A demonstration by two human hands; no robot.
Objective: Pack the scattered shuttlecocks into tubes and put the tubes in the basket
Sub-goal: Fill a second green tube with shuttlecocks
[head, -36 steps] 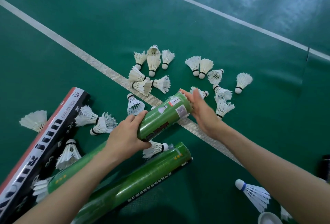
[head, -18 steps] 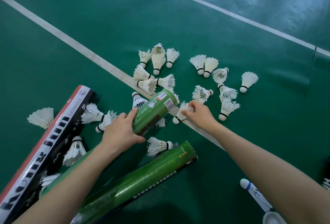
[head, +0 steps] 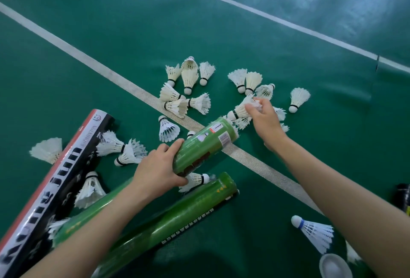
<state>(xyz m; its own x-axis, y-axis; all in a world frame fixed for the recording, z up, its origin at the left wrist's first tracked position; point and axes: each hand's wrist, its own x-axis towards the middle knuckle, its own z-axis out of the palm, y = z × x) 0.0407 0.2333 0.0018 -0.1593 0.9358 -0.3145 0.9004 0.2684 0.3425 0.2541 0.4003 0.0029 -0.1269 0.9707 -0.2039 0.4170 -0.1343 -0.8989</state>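
Loading: tube [head: 199, 146] gripped by left hand [head: 155, 173]; shuttlecock [head: 240, 110], pinched by right hand [head: 266, 122] at one o'clock, must be slid in cork-first.

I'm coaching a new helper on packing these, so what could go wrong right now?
The right hand pinches the shuttlecock by its feathers, which may bend them. Its cork is at the rim of the held green tube, not yet inside, so it could catch there.
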